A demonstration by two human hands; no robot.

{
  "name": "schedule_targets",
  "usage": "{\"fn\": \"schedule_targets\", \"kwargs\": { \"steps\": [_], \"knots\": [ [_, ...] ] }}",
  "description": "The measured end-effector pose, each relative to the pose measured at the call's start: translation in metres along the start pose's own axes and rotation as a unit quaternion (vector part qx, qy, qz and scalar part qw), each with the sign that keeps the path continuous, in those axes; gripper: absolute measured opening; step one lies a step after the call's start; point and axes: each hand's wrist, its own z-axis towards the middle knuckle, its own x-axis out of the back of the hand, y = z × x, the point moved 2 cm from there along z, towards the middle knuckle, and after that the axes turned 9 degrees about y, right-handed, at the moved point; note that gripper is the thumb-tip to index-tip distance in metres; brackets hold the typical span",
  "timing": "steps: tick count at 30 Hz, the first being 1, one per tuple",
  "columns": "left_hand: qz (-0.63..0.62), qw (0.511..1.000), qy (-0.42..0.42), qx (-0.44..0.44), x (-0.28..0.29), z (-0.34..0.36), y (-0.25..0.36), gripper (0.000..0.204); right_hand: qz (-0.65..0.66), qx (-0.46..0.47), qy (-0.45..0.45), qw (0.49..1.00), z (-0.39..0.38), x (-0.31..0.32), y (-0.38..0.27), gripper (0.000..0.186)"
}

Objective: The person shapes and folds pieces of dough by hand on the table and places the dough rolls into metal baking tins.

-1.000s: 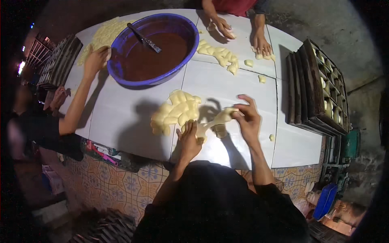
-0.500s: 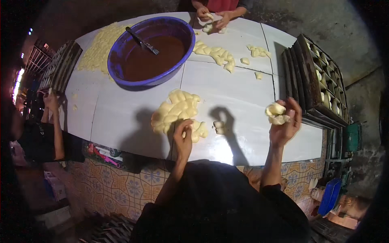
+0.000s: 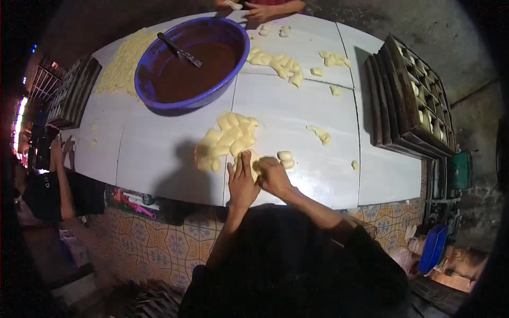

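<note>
A heap of pale yellow dough pieces (image 3: 229, 133) lies on the white table in front of me. My left hand (image 3: 243, 183) rests at the heap's near edge, its fingers stretched out over the dough. Right beside it is my right hand (image 3: 273, 176), its fingers curled in; what they hold, if anything, is hidden. A pair of small dough rolls (image 3: 286, 159) sits just past my right knuckles. Farther right lie a thin torn strip of dough (image 3: 321, 134) and a small dough lump (image 3: 354, 165).
A blue basin (image 3: 191, 63) of brown filling with a dark-handled utensil (image 3: 180, 50) stands far left. Stacked wooden trays (image 3: 408, 100) holding dough stand at the right. More dough (image 3: 281, 66) lies beyond; a co-worker's hands (image 3: 260, 10) are across the table, another person at left.
My right hand has swung left from the table's right side to beside my left hand. The dough it held is out of it; a strip and a lump now lie on the table.
</note>
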Motion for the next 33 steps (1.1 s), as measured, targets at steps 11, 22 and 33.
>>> {"fn": "schedule_targets", "kwargs": {
  "steps": [11,22,33],
  "knots": [
    [-0.132,0.985,0.091,0.063,0.006,-0.006,-0.024,0.058,0.555,-0.327,0.072,0.762,-0.027,0.157,0.098,0.036],
    [-0.654,0.704,0.071,0.267,0.073,0.017,0.015,0.049,0.365,-0.090,-0.127,0.918,0.015,0.040,-0.009,0.070],
    [-0.683,0.671,0.111,0.268,0.037,-0.012,-0.069,0.051,0.349,-0.407,0.173,0.826,-0.020,0.090,0.041,0.030]
  ]
}}
